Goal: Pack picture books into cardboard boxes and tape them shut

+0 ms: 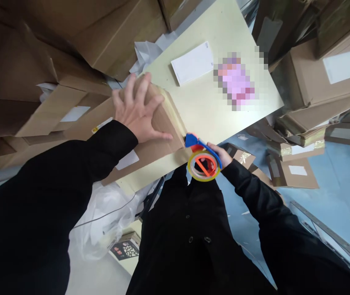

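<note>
My left hand (139, 108) lies with spread fingers on top of a cardboard box (162, 127) on the pale table. A white label shows on the box beside my left sleeve. My right hand (222, 155) grips a tape dispenser (204, 162) with a blue and orange frame and a yellowish roll. The blue head of the dispenser is close to the box's near right corner; whether it touches cannot be made out. Part of my right hand's fingers is hidden behind the dispenser.
On the table (205, 110) lie a white pad of labels (192, 63) and a blurred pink item (236, 82). Large open cartons (61, 102) crowd the left. Stacked boxes (316, 82) stand at right on the blue floor (341, 172). A clear plastic bag (101, 217) hangs below the table.
</note>
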The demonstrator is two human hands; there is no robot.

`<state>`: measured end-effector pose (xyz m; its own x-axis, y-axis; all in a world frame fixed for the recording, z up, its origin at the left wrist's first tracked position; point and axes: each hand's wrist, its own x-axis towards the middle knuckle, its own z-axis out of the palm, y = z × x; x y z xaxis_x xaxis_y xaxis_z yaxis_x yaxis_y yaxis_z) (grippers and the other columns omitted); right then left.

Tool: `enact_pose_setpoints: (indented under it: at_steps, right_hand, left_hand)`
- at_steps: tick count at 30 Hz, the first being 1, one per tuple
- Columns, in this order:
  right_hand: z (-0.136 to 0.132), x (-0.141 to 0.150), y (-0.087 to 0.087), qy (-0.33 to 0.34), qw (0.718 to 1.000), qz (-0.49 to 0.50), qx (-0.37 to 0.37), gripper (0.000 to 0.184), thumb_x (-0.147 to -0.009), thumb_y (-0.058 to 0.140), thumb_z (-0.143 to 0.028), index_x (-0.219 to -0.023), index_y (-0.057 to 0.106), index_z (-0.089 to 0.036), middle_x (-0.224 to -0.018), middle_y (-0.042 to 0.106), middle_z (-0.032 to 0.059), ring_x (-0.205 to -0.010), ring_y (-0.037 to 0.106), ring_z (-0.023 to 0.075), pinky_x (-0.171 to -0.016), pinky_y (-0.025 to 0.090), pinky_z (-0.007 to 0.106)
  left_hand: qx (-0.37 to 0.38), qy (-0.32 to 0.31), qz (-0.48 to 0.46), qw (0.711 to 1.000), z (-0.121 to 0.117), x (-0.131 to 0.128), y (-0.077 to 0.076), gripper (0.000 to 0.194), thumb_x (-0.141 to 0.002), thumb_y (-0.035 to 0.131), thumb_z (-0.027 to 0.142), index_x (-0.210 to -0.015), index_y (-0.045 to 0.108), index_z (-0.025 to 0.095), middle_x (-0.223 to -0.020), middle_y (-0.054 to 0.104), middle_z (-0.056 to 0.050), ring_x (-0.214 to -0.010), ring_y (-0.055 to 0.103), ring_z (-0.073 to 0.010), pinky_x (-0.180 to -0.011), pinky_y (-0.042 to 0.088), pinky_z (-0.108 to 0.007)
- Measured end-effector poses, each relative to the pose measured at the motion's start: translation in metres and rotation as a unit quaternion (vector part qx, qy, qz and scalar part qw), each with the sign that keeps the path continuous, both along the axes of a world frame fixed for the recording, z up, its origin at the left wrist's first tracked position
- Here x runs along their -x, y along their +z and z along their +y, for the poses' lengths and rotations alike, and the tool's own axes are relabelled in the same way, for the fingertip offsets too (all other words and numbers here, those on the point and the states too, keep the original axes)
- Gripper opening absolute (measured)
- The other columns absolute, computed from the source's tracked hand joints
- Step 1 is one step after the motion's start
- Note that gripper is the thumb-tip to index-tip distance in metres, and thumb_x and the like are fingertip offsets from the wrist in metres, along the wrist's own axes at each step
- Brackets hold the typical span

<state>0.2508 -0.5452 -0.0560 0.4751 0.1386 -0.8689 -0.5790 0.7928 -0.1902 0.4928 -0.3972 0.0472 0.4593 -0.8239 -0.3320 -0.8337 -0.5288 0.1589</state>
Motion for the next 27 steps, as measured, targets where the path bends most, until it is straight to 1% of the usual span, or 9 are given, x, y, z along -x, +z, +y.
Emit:
enact_pose_setpoints:
  at_steps: [5, 7, 9, 12, 14, 16, 19, 23, 27]
  right_hand:
    - [-0.045, -0.071, 0.006, -0.001, 0.998, -0.031, 0.056, 0.047, -0.092, 0.035, -0.048, -0.079, 0.066, -0.015, -0.057, 0.065, 0.0028, -0.051, 0.059, 0.0147, -0.059, 0.054, 0.027]
    - [-0.060, -0.099, 0.009, 0.018, 0.996, -0.054, 0.071, 0.053, -0.094, 0.030, -0.048, -0.079, 0.065, -0.012, -0.053, 0.063, 0.0024, -0.041, 0.050, 0.0098, -0.049, 0.049, 0.022]
    - [-0.069, -0.117, 0.012, 0.022, 0.994, -0.077, 0.071, 0.053, -0.095, 0.028, -0.045, -0.079, 0.065, -0.010, -0.052, 0.062, 0.0023, -0.035, 0.043, 0.0059, -0.044, 0.043, 0.017]
    - [-0.073, -0.125, 0.013, 0.020, 0.995, -0.078, 0.060, 0.050, -0.095, 0.031, -0.046, -0.082, 0.065, -0.011, -0.051, 0.062, 0.0022, -0.035, 0.043, 0.0068, -0.042, 0.045, 0.018]
    - [-0.071, -0.123, 0.010, 0.019, 0.996, -0.069, 0.060, 0.051, -0.093, 0.032, -0.049, -0.085, 0.065, -0.012, -0.050, 0.061, 0.0018, -0.037, 0.047, 0.0098, -0.045, 0.050, 0.022]
    - [-0.068, -0.118, 0.005, 0.010, 0.996, -0.066, 0.062, 0.051, -0.093, 0.032, -0.051, -0.088, 0.065, -0.012, -0.050, 0.062, 0.0018, -0.042, 0.053, 0.0128, -0.048, 0.054, 0.026]
    - [-0.061, -0.100, -0.003, -0.013, 0.997, -0.063, 0.052, 0.047, -0.092, 0.036, -0.049, -0.092, 0.066, -0.013, -0.055, 0.065, 0.0027, -0.053, 0.062, 0.0166, -0.056, 0.057, 0.030]
    - [-0.044, -0.047, -0.004, -0.053, 0.997, -0.049, 0.036, 0.036, -0.091, 0.044, -0.043, -0.089, 0.067, -0.015, -0.066, 0.070, 0.0043, -0.066, 0.067, 0.0193, -0.068, 0.059, 0.032]
    - [-0.022, -0.005, 0.002, -0.027, 0.999, -0.018, 0.017, 0.026, -0.090, 0.049, -0.034, -0.085, 0.068, -0.016, -0.075, 0.073, 0.0044, -0.072, 0.069, 0.0189, -0.075, 0.058, 0.031]
  left_hand:
    - [-0.026, 0.191, -0.049, 0.980, -0.003, -0.023, -0.005, 0.101, -0.065, 0.027, 0.086, -0.144, 0.022, 0.023, -0.156, 0.008, -0.006, -0.134, -0.016, -0.0482, -0.093, 0.007, -0.071]
    - [-0.008, 0.219, -0.075, 0.973, -0.014, -0.033, -0.005, 0.098, -0.068, 0.023, 0.084, -0.145, 0.020, 0.022, -0.155, 0.015, -0.002, -0.133, -0.022, -0.0454, -0.095, 0.000, -0.070]
    - [0.016, 0.160, -0.076, 0.984, -0.027, -0.041, -0.005, 0.089, -0.074, 0.020, 0.078, -0.145, 0.022, 0.023, -0.152, 0.023, 0.002, -0.136, -0.017, -0.0397, -0.100, -0.004, -0.065]
    - [0.012, 0.024, -0.010, 1.000, -0.043, -0.046, -0.005, 0.078, -0.080, 0.019, 0.070, -0.140, 0.034, 0.022, -0.143, 0.040, -0.002, -0.136, 0.018, -0.0320, -0.105, 0.011, -0.054]
    - [-0.014, 0.021, 0.016, 1.000, -0.048, -0.047, -0.007, 0.076, -0.079, 0.022, 0.071, -0.130, 0.045, 0.019, -0.127, 0.054, -0.010, -0.123, 0.040, -0.0322, -0.100, 0.022, -0.051]
    - [-0.033, 0.062, 0.007, 0.997, -0.048, -0.047, -0.010, 0.075, -0.077, 0.026, 0.074, -0.119, 0.052, 0.017, -0.115, 0.059, -0.012, -0.114, 0.048, -0.0337, -0.095, 0.026, -0.051]
    - [-0.039, 0.090, 0.002, 0.995, -0.045, -0.046, -0.014, 0.071, -0.075, 0.031, 0.074, -0.113, 0.053, 0.018, -0.114, 0.059, -0.012, -0.114, 0.047, -0.0336, -0.097, 0.024, -0.049]
    - [-0.043, 0.088, -0.004, 0.995, -0.045, -0.045, -0.015, 0.071, -0.077, 0.030, 0.075, -0.112, 0.052, 0.017, -0.114, 0.059, -0.012, -0.115, 0.046, -0.0327, -0.097, 0.023, -0.048]
    - [-0.051, 0.075, -0.031, 0.995, -0.047, -0.044, -0.016, 0.076, -0.077, 0.025, 0.078, -0.110, 0.052, 0.015, -0.114, 0.059, -0.014, -0.113, 0.048, -0.0330, -0.096, 0.025, -0.048]
